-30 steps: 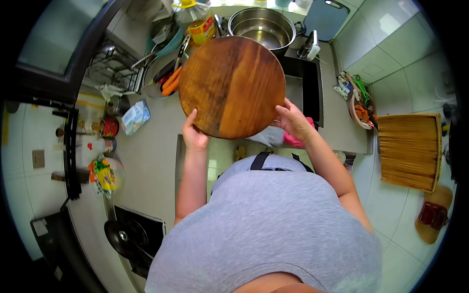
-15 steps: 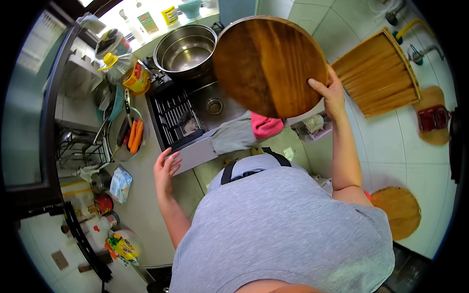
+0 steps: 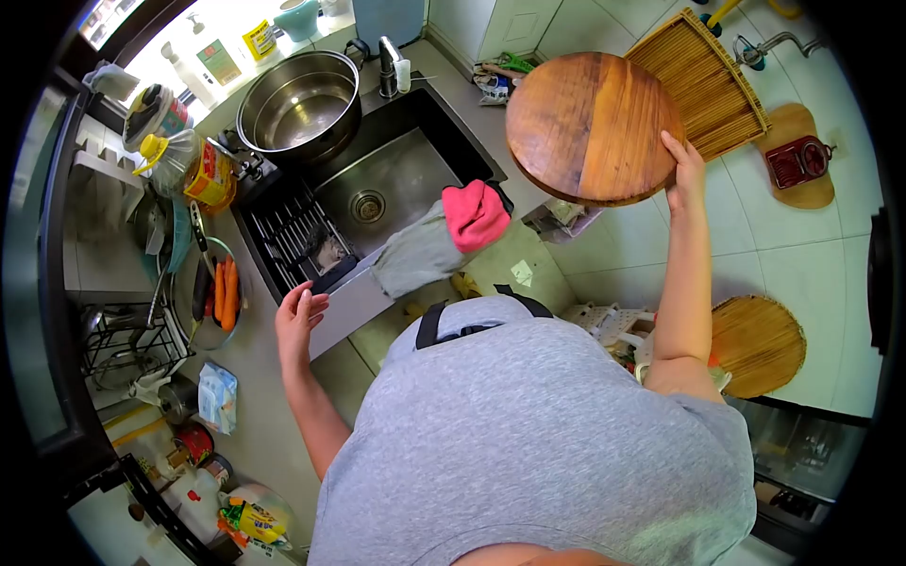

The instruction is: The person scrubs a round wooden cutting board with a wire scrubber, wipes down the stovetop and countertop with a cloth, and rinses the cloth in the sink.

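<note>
A thick round wooden cutting board (image 3: 590,127) is in my right hand (image 3: 686,174), gripped at its right edge with the thumb on top. It is held up at the right of the sink (image 3: 396,179), over the counter's end. My left hand (image 3: 300,325) holds nothing, its fingers loosely bent and apart, by the counter's front edge near the black drying rack (image 3: 288,226). A pink cloth (image 3: 475,215) and a grey cloth (image 3: 415,257) hang over the sink's front edge between my hands.
A steel pot (image 3: 302,108) stands behind the rack, left of the faucet (image 3: 388,68). Carrots (image 3: 226,292) lie in a bowl at left, near an oil bottle (image 3: 209,174). A bamboo-slat panel (image 3: 708,85) and a round woven lid (image 3: 758,344) are against the tiled wall at right.
My right hand has carried the cutting board rightward, away from over the sink, so the faucet and more of the basin show. My left hand stays near the counter edge; the view has shifted.
</note>
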`<state>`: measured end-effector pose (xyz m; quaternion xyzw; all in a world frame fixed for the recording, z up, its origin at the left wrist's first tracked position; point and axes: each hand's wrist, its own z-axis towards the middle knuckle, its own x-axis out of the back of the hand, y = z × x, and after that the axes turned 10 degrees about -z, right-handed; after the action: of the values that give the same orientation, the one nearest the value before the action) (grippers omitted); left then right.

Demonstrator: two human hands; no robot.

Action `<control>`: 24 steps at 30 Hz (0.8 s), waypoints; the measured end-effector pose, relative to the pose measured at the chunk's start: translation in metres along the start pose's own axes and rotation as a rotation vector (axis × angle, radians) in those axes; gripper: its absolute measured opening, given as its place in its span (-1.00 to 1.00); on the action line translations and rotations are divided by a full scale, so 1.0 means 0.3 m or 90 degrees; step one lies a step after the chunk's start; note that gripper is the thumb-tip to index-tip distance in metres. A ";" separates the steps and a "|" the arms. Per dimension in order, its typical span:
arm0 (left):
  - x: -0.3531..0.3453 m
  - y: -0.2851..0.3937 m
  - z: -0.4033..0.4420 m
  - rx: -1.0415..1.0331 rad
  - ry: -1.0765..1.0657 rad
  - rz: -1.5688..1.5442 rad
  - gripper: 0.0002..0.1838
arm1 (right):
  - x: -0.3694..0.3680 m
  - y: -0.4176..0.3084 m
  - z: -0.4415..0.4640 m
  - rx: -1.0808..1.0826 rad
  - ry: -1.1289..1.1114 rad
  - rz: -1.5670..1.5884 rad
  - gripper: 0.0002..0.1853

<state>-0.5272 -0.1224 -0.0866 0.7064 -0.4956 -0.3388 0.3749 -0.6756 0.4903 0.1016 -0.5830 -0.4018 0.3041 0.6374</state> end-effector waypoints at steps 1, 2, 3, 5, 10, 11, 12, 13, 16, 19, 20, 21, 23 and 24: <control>-0.001 0.001 0.001 -0.011 -0.016 0.027 -0.61 | -0.002 -0.008 -0.031 0.018 0.023 -0.038 -0.43; 0.000 -0.005 0.002 -0.010 -0.027 0.036 -0.63 | -0.011 -0.016 -0.062 0.068 0.020 -0.070 -0.45; 0.010 -0.019 0.007 -0.009 -0.026 0.035 -0.63 | -0.027 -0.025 -0.094 0.067 0.018 -0.071 -0.45; 0.039 -0.059 0.019 -0.013 -0.012 0.113 -0.66 | -0.065 -0.048 -0.162 0.257 0.000 -0.194 -0.45; 0.072 -0.110 -0.001 -0.106 0.045 0.221 -0.70 | -0.112 -0.048 -0.257 0.495 -0.084 -0.417 -0.56; 0.073 -0.116 -0.005 -0.107 0.054 0.209 -0.72 | -0.128 -0.062 -0.284 0.530 -0.106 -0.467 -0.58; 0.075 -0.129 -0.010 -0.104 0.073 0.205 -0.72 | -0.140 -0.066 -0.293 0.595 -0.118 -0.515 -0.61; 0.077 -0.137 -0.010 -0.138 0.072 0.206 -0.72 | -0.162 -0.070 -0.316 0.627 -0.125 -0.525 -0.61; 0.084 -0.130 -0.028 -0.191 0.087 0.237 -0.72 | -0.267 -0.090 -0.349 0.823 -0.158 -0.506 -0.66; 0.080 -0.105 -0.058 -0.221 0.118 0.282 -0.71 | -0.391 -0.107 -0.391 0.948 -0.196 -0.441 -0.74; 0.089 -0.105 -0.066 -0.232 0.119 0.288 -0.71 | -0.424 -0.110 -0.401 0.974 -0.223 -0.440 -0.76; 0.099 -0.103 -0.081 -0.242 0.123 0.294 -0.71 | -0.455 -0.112 -0.407 1.001 -0.253 -0.437 -0.79; 0.097 -0.079 -0.127 -0.231 0.154 0.299 -0.71 | -0.503 -0.119 -0.418 1.035 -0.294 -0.423 -0.83; 0.106 -0.077 -0.147 -0.212 0.174 0.308 -0.70 | -0.522 -0.118 -0.431 1.044 -0.289 -0.444 -0.83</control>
<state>-0.4705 -0.1388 -0.0883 0.5360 -0.5323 -0.2183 0.6178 -0.6434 0.2870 0.1122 0.2799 -0.3288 0.3916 0.8125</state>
